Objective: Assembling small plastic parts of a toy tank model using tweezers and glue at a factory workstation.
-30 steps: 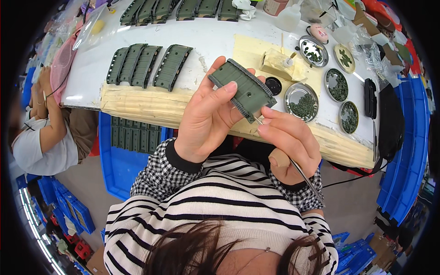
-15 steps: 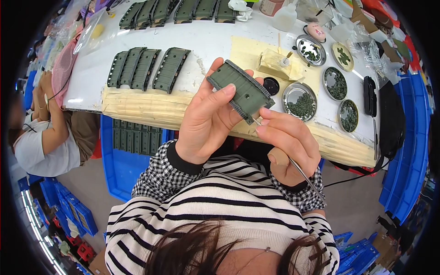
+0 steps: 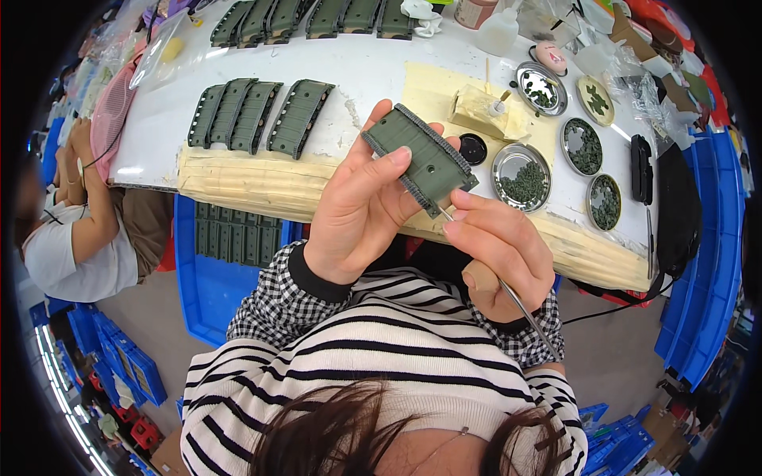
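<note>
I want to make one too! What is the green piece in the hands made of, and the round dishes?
Flat dark green ridged panel: probably moulded plastic, matte, with even ribs. Round shiny dishes: look like metal, since their rims gleam.

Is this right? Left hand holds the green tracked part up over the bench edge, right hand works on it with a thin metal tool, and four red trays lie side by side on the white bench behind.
Not quite. The head view shows the left hand holding the green tracked part and the right hand using a thin metal tool, but the four trays on the white bench are dark green, not red.

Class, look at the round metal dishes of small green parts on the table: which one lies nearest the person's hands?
The large shiny dish, just right of the held green part; the other dishes sit farther right or back.
</note>
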`<action>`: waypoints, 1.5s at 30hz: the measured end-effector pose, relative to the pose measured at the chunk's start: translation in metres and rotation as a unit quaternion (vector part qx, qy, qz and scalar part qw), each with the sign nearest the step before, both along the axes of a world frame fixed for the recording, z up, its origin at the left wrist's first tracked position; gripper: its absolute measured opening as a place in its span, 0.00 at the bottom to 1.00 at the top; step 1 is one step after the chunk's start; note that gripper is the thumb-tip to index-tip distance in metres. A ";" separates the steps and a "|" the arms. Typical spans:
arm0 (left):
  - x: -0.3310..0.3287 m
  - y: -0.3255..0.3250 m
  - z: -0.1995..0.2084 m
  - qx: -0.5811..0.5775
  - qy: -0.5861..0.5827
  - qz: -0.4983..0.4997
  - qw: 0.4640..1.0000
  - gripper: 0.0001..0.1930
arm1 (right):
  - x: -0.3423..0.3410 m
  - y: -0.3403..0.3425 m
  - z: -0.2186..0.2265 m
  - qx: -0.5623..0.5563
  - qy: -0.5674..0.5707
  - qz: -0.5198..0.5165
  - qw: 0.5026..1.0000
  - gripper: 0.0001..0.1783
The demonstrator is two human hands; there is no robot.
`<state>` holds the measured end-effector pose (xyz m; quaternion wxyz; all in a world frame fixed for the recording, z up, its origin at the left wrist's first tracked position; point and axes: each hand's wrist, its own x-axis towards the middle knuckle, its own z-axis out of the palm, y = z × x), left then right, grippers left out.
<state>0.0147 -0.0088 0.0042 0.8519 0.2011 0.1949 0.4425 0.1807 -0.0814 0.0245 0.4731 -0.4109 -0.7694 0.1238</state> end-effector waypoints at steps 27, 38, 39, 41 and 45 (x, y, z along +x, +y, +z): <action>0.006 0.019 0.002 -0.178 -0.157 -0.009 0.971 0.31 | 0.004 -0.004 -0.017 0.154 0.107 -0.074 0.979 0.23; 0.008 0.023 0.002 -0.252 -0.219 -0.034 0.942 0.31 | 0.012 -0.004 -0.016 0.078 0.081 -0.001 0.994 0.24; 0.008 0.023 0.001 -0.254 -0.223 -0.038 0.940 0.31 | 0.012 -0.004 -0.015 0.076 0.073 -0.003 0.994 0.24; 0.008 0.022 0.001 -0.253 -0.224 -0.041 0.940 0.31 | 0.011 -0.004 -0.013 0.071 0.059 -0.005 0.996 0.24; 0.007 0.021 0.002 -0.247 -0.219 -0.042 0.943 0.29 | 0.006 -0.002 -0.009 0.072 0.042 -0.027 0.996 0.22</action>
